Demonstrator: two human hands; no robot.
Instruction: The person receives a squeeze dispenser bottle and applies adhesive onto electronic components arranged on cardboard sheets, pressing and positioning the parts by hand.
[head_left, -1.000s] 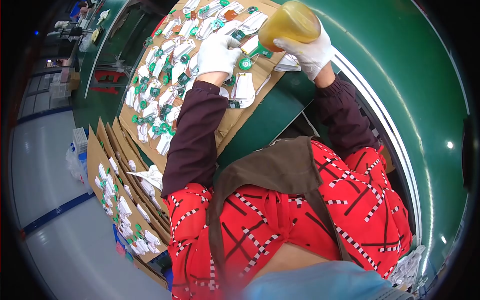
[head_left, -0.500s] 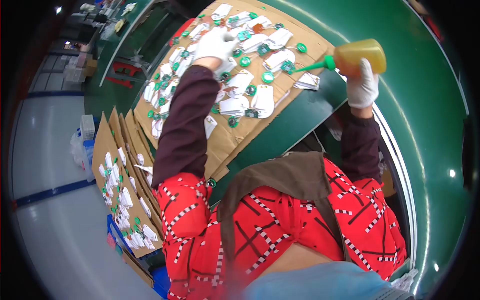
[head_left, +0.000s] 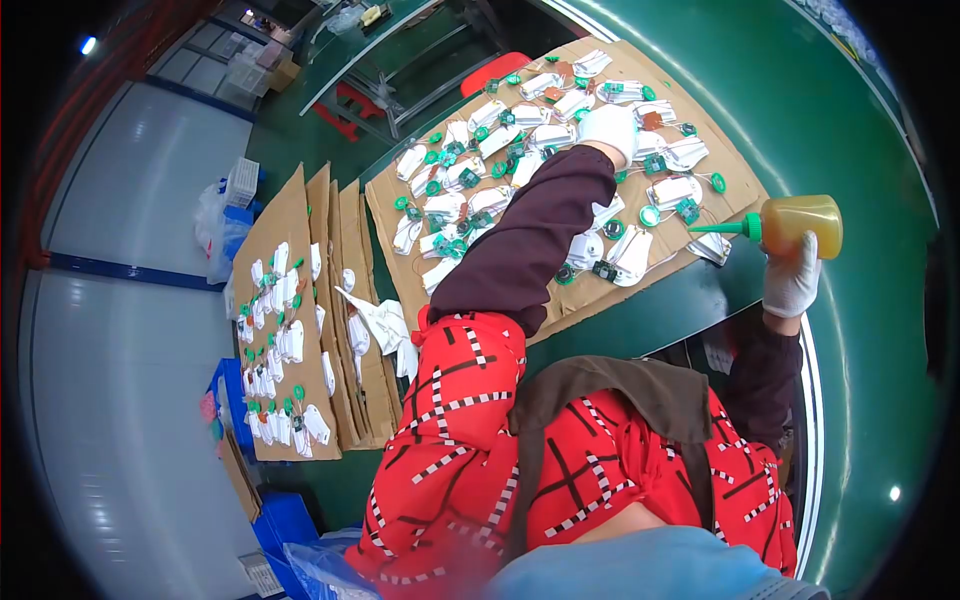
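Note:
My right hand (head_left: 793, 279), in a white glove, grips a squeeze bottle (head_left: 806, 225) of amber liquid. The bottle lies sideways, its green nozzle pointing left towards the cardboard's right edge. My left hand (head_left: 608, 131), also gloved in white, is over the cardboard sheet (head_left: 570, 315) among the white plastic parts. Its back faces me and its fingers are hidden, so any hold is not visible. Around it lie several white housings (head_left: 674, 190) with wires, green circuit boards (head_left: 687, 210) and round green pieces (head_left: 649, 215).
Several upright cardboard sheets (head_left: 330, 300) with similar white parts stand at my left. A white cloth or glove (head_left: 385, 325) hangs there. The green table (head_left: 690, 300) borders the cardboard. A red stool (head_left: 495, 72) stands beyond it, and blue bins (head_left: 285, 540) are at lower left.
The view has turned, so the cardboard appears farther right and lower. My left hand has moved rightward over the parts. My right hand still grips the bottle.

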